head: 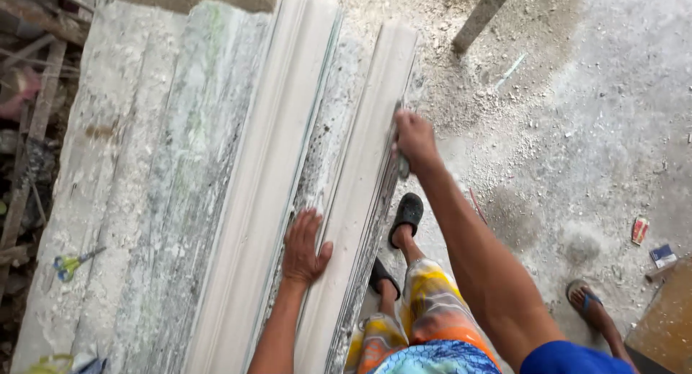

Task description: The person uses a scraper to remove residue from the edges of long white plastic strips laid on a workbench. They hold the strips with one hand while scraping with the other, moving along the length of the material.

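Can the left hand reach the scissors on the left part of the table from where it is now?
Probably yes. The left hand lies flat on a white moulding; the scissors lie far left, with only bare table between, so a long stretch seems needed.

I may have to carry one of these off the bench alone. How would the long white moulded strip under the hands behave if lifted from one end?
The moulded strip looks like cast plaster: probably stiff yet brittle, so lifting one end risks snapping it. It is long and narrow, likely heavy for its width. Dust coats the bench, so it may slide under the left hand and right hand.
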